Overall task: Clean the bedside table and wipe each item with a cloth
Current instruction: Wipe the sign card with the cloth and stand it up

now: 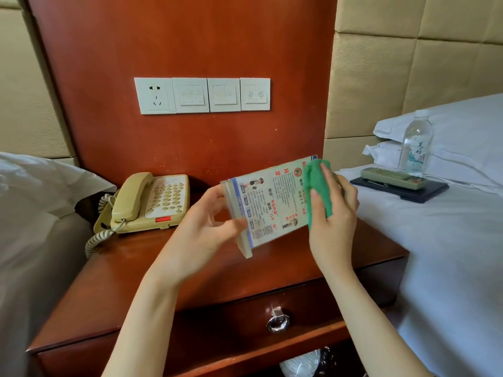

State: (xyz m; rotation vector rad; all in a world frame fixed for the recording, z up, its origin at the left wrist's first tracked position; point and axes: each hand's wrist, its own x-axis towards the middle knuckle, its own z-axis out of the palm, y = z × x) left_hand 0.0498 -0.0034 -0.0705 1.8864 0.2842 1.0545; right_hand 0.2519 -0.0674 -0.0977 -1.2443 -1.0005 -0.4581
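Left hand [206, 219] pinches the sign [272, 202] by its base, fingers clamped on the edge, holding it tilted above the counter [136, 268]. Right hand [330, 210] has fingers curled on the green cloth [318, 186], pressing it to the sign's far end. Phone [147, 202] sits back left on the counter.

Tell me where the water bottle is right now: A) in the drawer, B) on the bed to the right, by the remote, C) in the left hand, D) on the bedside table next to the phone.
B: the water bottle stands on the bed at right, just behind the remote, off the bedside table.
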